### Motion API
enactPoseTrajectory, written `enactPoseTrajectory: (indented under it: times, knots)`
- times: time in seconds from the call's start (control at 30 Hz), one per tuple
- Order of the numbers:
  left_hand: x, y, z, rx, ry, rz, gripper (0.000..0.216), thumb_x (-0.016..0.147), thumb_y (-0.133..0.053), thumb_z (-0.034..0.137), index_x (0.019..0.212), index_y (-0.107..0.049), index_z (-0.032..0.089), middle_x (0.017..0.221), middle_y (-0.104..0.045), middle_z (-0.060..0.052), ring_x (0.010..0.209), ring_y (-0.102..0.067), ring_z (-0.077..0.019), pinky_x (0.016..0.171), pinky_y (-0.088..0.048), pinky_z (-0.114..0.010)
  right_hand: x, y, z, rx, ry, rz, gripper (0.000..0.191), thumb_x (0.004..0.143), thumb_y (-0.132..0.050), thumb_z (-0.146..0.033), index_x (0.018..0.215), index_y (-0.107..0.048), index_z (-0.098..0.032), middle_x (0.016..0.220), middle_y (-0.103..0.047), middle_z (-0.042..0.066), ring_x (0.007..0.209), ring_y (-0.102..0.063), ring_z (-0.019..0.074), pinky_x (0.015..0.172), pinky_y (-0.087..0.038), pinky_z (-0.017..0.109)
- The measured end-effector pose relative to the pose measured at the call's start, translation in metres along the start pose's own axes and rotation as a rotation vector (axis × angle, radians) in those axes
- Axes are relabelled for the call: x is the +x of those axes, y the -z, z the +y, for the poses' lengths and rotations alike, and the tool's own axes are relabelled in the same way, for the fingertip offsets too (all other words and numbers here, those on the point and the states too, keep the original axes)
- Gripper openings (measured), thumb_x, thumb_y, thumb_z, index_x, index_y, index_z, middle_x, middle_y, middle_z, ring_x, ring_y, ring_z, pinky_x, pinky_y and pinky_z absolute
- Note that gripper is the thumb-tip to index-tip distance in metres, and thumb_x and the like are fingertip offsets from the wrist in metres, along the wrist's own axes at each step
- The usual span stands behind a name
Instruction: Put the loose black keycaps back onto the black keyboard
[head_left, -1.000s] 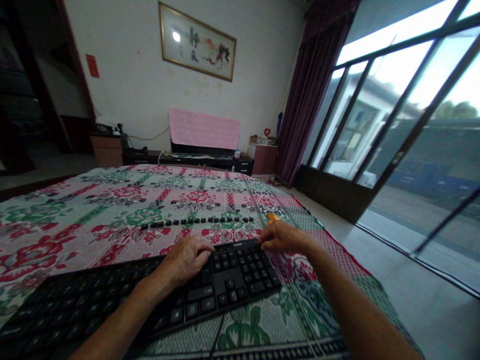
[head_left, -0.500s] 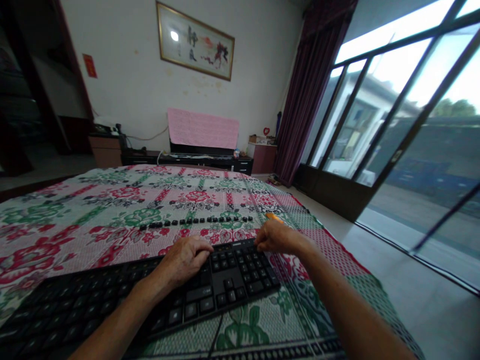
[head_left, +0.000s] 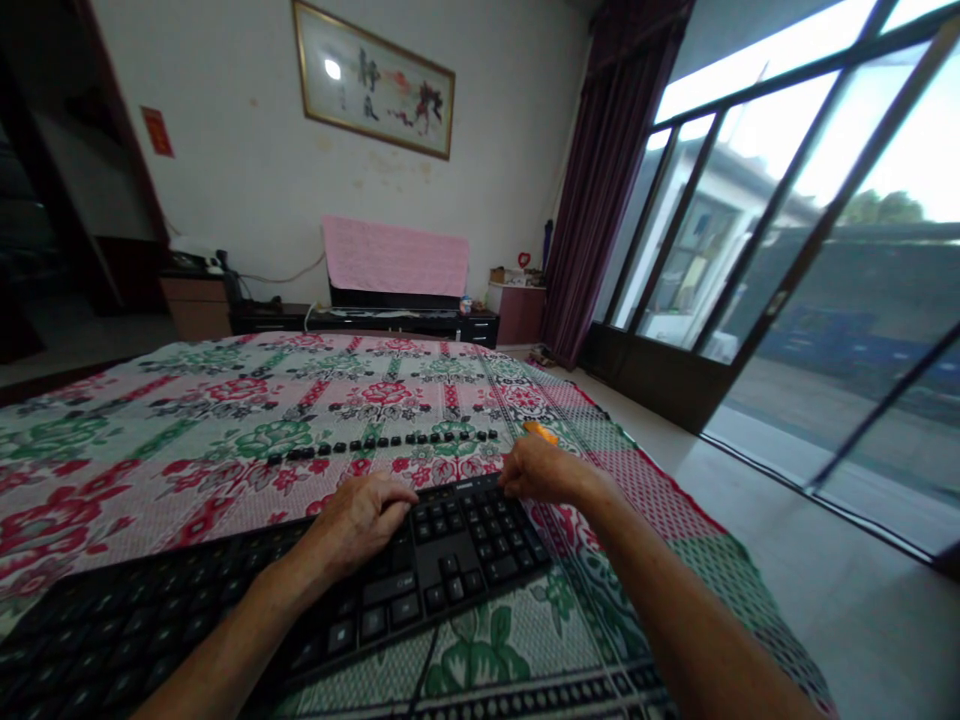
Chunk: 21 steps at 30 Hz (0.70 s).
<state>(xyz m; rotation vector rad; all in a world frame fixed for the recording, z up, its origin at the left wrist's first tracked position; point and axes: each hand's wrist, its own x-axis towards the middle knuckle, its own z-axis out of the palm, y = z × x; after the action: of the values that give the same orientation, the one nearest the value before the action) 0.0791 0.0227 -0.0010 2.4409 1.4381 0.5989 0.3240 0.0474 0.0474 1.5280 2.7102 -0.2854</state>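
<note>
A black keyboard (head_left: 450,555) lies at a slant across the near part of the cloth. My left hand (head_left: 364,515) rests on its far half, thumb on top and fingers bent over towards the far edge, gripping it. At the keyboard's far right corner my right hand (head_left: 536,467) is closed, with an orange-handled tool (head_left: 540,432) poking out beyond the knuckles; the tool's working end is hidden by the fingers. Past the keyboard, a row of several loose black keycaps (head_left: 382,441) runs across the cloth.
The patterned red, green and white cloth (head_left: 465,640) covers the table. Beyond it stand a low black cabinet (head_left: 390,322) and a pink-covered screen (head_left: 396,257). Glass doors (head_left: 750,230) and a purple curtain (head_left: 577,190) are on the right.
The whole view has shifted slightly, so things appear a little further left. Both hands keep their places on the keyboard; the orange handle's angle looks slightly different.
</note>
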Motion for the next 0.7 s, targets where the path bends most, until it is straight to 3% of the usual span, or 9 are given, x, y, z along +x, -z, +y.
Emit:
enactPoseTrajectory:
  times: [0.1,0.17,0.27,0.4,0.7]
  knots:
    - [0.000,0.000,0.000,-0.006,0.001,0.002,0.026,0.072,-0.039,0.026,0.082,-0.064,0.026,0.081,-0.062,0.002,0.078,-0.054,-0.0123,0.070,-0.039,-0.021,-0.001,-0.002,0.003,0.024,0.032,0.013,0.019,0.063,-0.050,-0.020,0.069,-0.067,-0.017,0.058,-0.062,0.001,0.054,-0.053,0.0096,0.051,-0.036,0.017]
    - [0.000,0.000,0.000,-0.008,0.002,0.002,0.026,0.072,-0.039,0.025,0.082,-0.064,0.027,0.080,-0.062,0.002,0.077,-0.054,-0.0122,0.070,-0.039,-0.021,0.000,-0.003,0.006,0.079,-0.023,0.010,0.018,0.063,-0.050,-0.020,0.068,-0.067,-0.016,0.057,-0.062,0.001,0.053,-0.053,0.0093,0.050,-0.037,0.016]
    - [0.000,0.000,0.000,-0.007,0.005,-0.003,0.026,0.072,-0.039,0.024,0.081,-0.064,0.027,0.080,-0.062,0.002,0.078,-0.053,-0.0122,0.070,-0.039,-0.022,0.002,-0.005,0.011,0.236,-0.134,-0.040,0.015,0.062,-0.052,-0.022,0.066,-0.064,-0.014,0.053,-0.059,0.001,0.047,-0.050,0.0080,0.043,-0.035,0.015]
    - [0.001,0.000,0.001,-0.021,0.003,-0.001,0.026,0.071,-0.040,0.023,0.081,-0.064,0.026,0.083,-0.062,0.002,0.080,-0.053,-0.0122,0.071,-0.039,-0.021,0.005,-0.008,0.023,0.486,-0.175,-0.124,0.014,0.062,-0.053,-0.027,0.064,-0.059,-0.013,0.052,-0.057,0.000,0.044,-0.048,0.0062,0.039,-0.035,0.015]
    - [0.002,-0.001,0.000,-0.025,-0.010,-0.001,0.026,0.071,-0.040,0.024,0.081,-0.064,0.026,0.081,-0.062,0.002,0.078,-0.053,-0.0116,0.071,-0.039,-0.020,0.008,-0.018,0.035,0.666,-0.258,-0.231,0.017,0.060,-0.058,-0.030,0.063,-0.054,-0.013,0.053,-0.056,0.000,0.047,-0.052,0.0075,0.048,-0.044,0.019]
